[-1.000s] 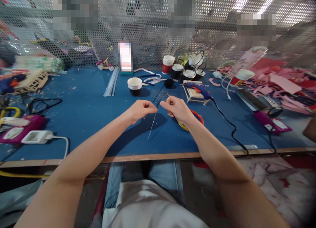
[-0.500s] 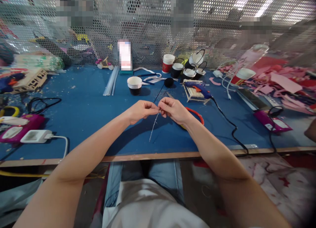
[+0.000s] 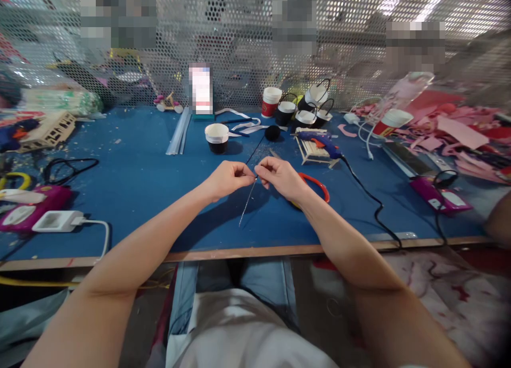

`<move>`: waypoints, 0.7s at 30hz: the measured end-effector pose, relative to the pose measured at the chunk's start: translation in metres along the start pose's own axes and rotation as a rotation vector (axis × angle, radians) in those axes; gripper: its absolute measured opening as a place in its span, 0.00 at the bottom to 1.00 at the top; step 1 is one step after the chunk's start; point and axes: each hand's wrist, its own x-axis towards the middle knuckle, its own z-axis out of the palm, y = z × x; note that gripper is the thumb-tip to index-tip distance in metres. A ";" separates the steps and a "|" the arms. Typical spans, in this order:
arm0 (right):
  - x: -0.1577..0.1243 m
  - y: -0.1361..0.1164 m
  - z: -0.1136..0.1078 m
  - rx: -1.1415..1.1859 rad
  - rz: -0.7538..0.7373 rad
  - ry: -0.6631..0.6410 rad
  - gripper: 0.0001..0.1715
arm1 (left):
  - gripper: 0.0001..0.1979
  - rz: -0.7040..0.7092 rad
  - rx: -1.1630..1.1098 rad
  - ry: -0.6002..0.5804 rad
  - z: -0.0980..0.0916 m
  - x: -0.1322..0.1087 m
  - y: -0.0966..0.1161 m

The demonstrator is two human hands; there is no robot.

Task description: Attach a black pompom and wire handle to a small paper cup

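- Blue covers the tabletop (image 3: 136, 198), with a pale wooden edge on the near side.
- Over its middle, the left hand (image 3: 229, 179) has thumb and forefinger pinched on a thin strand (image 3: 247, 202), near the strand's far end.
- The right hand (image 3: 279, 179) has its fingers curled closed at that same end, the fingertips of both hands almost meeting; the exact contact there is too small to tell.
- The strand slants from the fingers toward the near left, silvery and speckled, its near end free.
- A dark thread (image 3: 255, 147) runs from a black ball (image 3: 272, 133), on the far side, toward the fingers; whether it joins the strand is hidden.
- Scissors (image 3: 321, 186) with red and yellow handles lie partly under the right hand, blades pointing to the far left.
- To the right, a blue glue gun (image 3: 325, 144) rests on a small wooden rack (image 3: 313, 156), its black cord trailing to the near edge.
- Left of the black ball stands a black-and-white cup (image 3: 217, 138), upright, with a white ribbon (image 3: 255, 127) on the table between them, a little farther off.
- Farther back, a red-and-white cup (image 3: 271, 103) stands beside several black cups (image 3: 286, 114) with looped handles.
- Pink scraps (image 3: 459, 134) are heaped at the far right.
- Perforated metal (image 3: 239, 49) closes the far side, with a phone (image 3: 202, 89) upright before it.
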 end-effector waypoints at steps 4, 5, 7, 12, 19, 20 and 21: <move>0.000 -0.002 0.001 -0.079 -0.004 0.047 0.19 | 0.09 0.001 0.030 0.019 0.001 -0.001 0.003; 0.000 -0.002 0.001 -0.099 -0.006 0.054 0.19 | 0.09 0.001 0.031 0.022 0.002 -0.001 0.002; 0.000 -0.003 0.002 -0.141 -0.011 0.070 0.18 | 0.09 0.005 0.035 0.028 0.004 -0.001 0.001; 0.001 -0.001 0.006 -0.200 -0.037 0.131 0.17 | 0.08 0.017 0.056 0.046 0.007 0.001 -0.003; 0.001 0.002 0.005 0.145 -0.013 -0.032 0.17 | 0.09 -0.110 -0.090 -0.034 0.004 0.003 -0.003; 0.002 0.003 0.004 0.166 -0.008 -0.035 0.17 | 0.09 -0.117 -0.089 -0.043 0.004 0.003 -0.004; 0.002 0.003 0.003 0.165 -0.002 -0.028 0.18 | 0.10 -0.115 -0.086 -0.047 0.004 0.004 -0.004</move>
